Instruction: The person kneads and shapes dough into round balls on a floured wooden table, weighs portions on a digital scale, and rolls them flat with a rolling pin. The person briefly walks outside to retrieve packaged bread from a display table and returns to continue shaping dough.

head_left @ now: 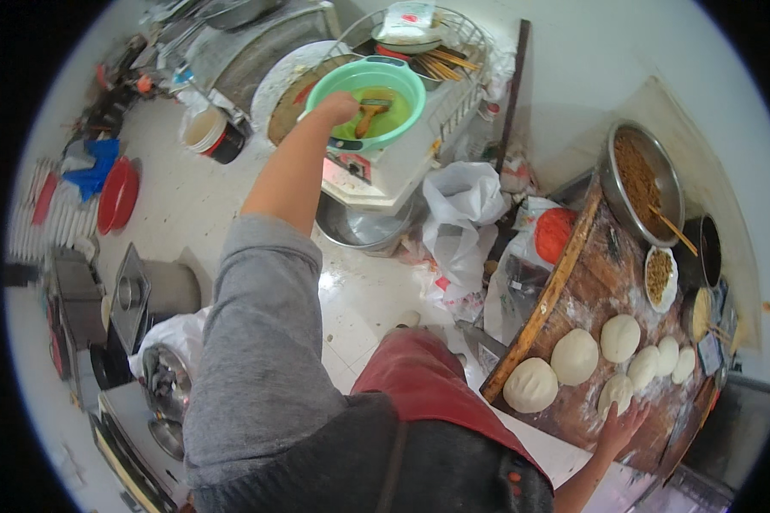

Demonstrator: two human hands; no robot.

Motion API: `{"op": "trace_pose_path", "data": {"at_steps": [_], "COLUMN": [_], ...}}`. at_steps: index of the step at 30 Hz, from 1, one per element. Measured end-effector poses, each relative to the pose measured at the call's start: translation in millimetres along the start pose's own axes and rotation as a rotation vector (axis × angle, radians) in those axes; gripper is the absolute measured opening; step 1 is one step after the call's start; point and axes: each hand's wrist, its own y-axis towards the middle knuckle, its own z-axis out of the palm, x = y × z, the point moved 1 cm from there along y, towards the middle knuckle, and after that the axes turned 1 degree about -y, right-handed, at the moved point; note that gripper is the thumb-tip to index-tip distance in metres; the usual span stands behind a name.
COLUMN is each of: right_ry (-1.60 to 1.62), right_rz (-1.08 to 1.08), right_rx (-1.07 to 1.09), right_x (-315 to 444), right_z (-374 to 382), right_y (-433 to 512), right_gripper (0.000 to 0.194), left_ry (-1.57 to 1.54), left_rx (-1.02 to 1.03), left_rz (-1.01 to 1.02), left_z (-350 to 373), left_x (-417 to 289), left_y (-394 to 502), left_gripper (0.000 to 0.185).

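Note:
My left hand [339, 108] hangs over the near left side of a mint-green plastic basin [414, 125]. The basin holds yellowish liquid, and a wooden-handled brush [372, 114] lies in it beside the hand. Its fingers are curled and mostly hidden, so I cannot tell whether they grip anything. On a floured wooden board [571, 420], my right hand [622, 426] rests with fingers spread, touching a small dough ball [615, 392]. Larger dough rounds [530, 385] and several smaller pieces [643, 367] lie around it.
The basin stands on a white scale-like appliance [385, 186]. Along the board's far side are a steel bowl of brown filling [638, 170] with chopsticks, a white dish of chopped topping [659, 279] and a dark pot [706, 247]. Plastic bags [462, 224] fill the gap between both work areas.

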Motion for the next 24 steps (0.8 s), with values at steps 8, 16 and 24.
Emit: {"op": "trace_pose_path", "data": {"at_steps": [8, 16, 24], "right_ry": [-0.03, 0.092, -0.044], "right_rz": [0.154, 0.225, 0.06], "right_rx": [-0.034, 0.029, -0.076], "right_x": [6, -24, -59], "right_z": [-35, -17, 58], "right_y": [-73, -74, -8], "right_gripper": [0.044, 0.047, 0.071], "left_ry": [-0.684, -1.534, -1.131], "left_rx": [0.189, -0.128, 0.446], "left_rz": [-0.311, 0.061, 0.632], "left_z": [45, 1, 114], "left_x": [51, -63, -450], "left_y": [49, 47, -196], "left_gripper": [0.038, 0.039, 0.042]}}
